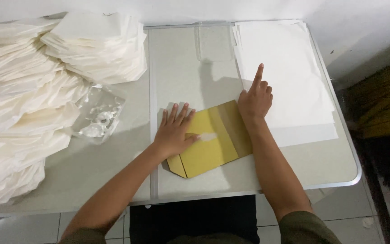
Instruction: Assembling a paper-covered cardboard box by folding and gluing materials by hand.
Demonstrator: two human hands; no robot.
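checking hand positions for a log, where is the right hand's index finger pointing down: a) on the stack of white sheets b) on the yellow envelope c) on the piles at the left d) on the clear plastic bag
a: the right hand has its index finger stretched onto the stack of white sheets, while the left hand lies flat on the yellow envelope.

- Bright, even overhead light; white paper stack [290, 77] near blown out.
- Soft shadows fall up-left of the hands on the table [181, 72].
- Mild wide-angle bend at edges; right margin dim.
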